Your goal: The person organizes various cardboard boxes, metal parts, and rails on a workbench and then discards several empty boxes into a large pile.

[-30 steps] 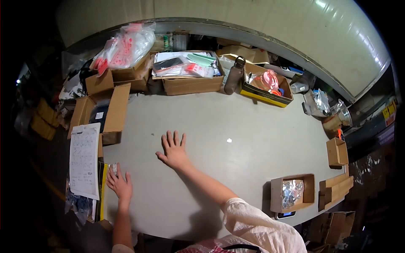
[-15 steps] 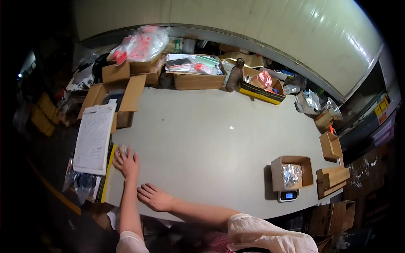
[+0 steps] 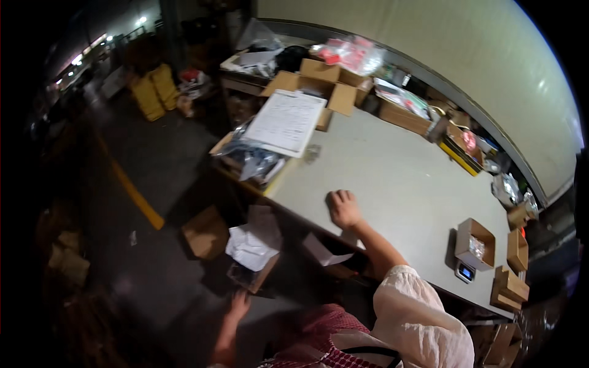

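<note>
My left hand (image 3: 240, 303) hangs low beside the table, below a carton holding crumpled white papers (image 3: 253, 245). Its fingers point toward that carton and look apart, with nothing seen in them, though the picture is a little blurred there. On the grey table (image 3: 380, 165), close to its front edge, rests my right hand (image 3: 345, 210), fingers lying on the surface and holding nothing. A small clear plastic packet (image 3: 311, 153) lies by the clipboard with a written sheet (image 3: 287, 122), which sits over an open box of plastic-wrapped things (image 3: 254, 164).
A carton with shiny packets (image 3: 476, 246) stands on a small digital scale (image 3: 465, 272) at the right. Small cardboard boxes (image 3: 510, 288) line the right edge. A brown carton (image 3: 205, 233) stands on the floor, left of the papers. An open carton (image 3: 340, 98) is at the far left corner.
My view has swung left and down, bringing the floor into sight. My left hand has left the packet on the table and dropped beside the table; my right hand stays on the tabletop.
</note>
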Demonstrator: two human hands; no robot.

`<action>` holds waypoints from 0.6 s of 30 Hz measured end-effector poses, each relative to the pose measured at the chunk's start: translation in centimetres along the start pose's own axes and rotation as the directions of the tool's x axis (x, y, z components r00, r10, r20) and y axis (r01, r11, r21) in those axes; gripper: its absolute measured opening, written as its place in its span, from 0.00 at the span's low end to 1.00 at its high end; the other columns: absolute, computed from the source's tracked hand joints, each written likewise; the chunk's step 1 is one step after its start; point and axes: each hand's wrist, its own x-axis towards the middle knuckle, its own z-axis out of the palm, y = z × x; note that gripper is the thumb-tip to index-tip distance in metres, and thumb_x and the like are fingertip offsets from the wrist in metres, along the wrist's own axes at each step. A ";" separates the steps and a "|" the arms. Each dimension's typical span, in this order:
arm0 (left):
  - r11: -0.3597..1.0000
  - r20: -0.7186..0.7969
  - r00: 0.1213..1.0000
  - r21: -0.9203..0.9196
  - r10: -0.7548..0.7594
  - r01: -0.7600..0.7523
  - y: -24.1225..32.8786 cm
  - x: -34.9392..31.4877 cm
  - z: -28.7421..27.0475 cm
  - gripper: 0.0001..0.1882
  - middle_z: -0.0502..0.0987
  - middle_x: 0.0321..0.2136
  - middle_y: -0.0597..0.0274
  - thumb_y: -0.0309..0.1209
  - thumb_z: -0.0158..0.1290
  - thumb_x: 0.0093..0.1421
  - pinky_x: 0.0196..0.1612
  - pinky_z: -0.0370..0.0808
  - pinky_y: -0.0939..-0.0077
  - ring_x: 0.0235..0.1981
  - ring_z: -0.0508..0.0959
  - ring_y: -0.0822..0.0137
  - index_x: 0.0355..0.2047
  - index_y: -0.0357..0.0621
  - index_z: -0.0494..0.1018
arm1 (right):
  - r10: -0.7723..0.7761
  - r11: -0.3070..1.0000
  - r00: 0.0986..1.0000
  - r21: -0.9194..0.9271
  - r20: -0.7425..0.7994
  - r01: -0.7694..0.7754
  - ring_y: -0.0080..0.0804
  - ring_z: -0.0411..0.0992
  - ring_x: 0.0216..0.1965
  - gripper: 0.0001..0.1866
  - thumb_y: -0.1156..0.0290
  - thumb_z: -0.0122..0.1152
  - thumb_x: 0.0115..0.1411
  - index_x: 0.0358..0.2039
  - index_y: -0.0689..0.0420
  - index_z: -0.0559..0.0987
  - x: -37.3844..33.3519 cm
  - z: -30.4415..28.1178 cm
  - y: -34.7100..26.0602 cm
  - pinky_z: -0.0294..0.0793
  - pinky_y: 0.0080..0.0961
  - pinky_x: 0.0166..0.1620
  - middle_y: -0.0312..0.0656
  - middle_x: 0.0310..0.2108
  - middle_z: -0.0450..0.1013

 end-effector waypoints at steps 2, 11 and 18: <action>0.955 0.340 0.893 0.080 -0.296 0.286 -5.7 -11.3 0.8 0.22 0.69 0.54 0.43 0.36 0.52 0.62 0.60 0.63 0.51 0.57 0.66 0.42 0.55 0.40 0.69 | 0.011 0.999 0.997 -0.048 0.077 -0.007 0.52 0.64 0.51 0.28 0.67 0.57 0.49 0.53 0.57 0.70 0.0 -0.5 -0.9 0.64 0.44 0.56 0.51 0.46 0.68; 0.657 0.533 0.488 0.184 -0.691 0.731 -9.3 -25.4 -1.1 0.17 0.73 0.45 0.44 0.35 0.52 0.63 0.51 0.69 0.55 0.47 0.72 0.45 0.49 0.42 0.71 | 0.228 0.942 0.974 -0.251 -0.020 -0.225 0.49 0.64 0.53 0.25 0.68 0.54 0.53 0.54 0.54 0.70 -2.2 1.3 -2.4 0.64 0.44 0.57 0.48 0.50 0.68; 0.841 0.433 0.787 -0.107 -0.440 0.530 -2.7 -16.9 2.9 0.13 0.76 0.37 0.45 0.34 0.52 0.63 0.43 0.74 0.58 0.39 0.77 0.47 0.45 0.43 0.74 | 0.332 0.897 0.933 -0.258 -0.140 -0.358 0.49 0.65 0.54 0.22 0.71 0.50 0.56 0.53 0.56 0.71 -2.1 3.4 -2.2 0.63 0.44 0.58 0.47 0.52 0.68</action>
